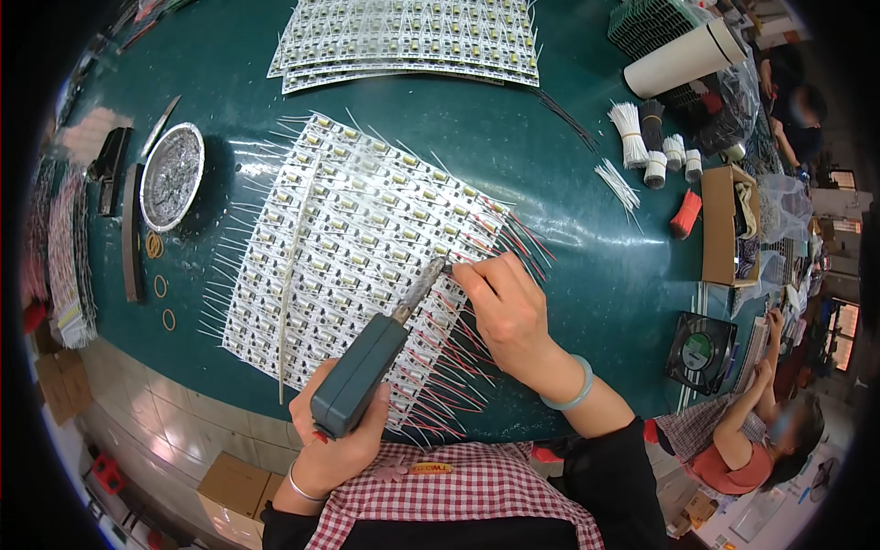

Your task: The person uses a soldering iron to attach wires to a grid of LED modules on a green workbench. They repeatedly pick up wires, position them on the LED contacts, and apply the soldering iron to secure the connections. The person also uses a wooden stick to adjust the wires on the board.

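Note:
My left hand (356, 442) is wrapped round the dark green handle of a soldering iron (365, 368). Its metal tip reaches the right part of a white LED circuit board panel (344, 215), which lies tilted on the green table. Close to that tip, my right hand (507, 312) pinches a thin wire between thumb and forefinger; most of the wire is hidden by the fingers. Red wires (524, 240) stick out along the panel's right edge, with dark ones below the right hand. White wires fringe the left edge, and a long pale strip (291, 266) lies across the panel.
Stacked panels (408, 41) lie at the back. To the left are a round dish of grey scraps (172, 176) and rubber bands (161, 286). Wire bundles (628, 135), a white cylinder (686, 60), a cardboard box (727, 225) and a fan (700, 353) stand right. Other people sit beyond.

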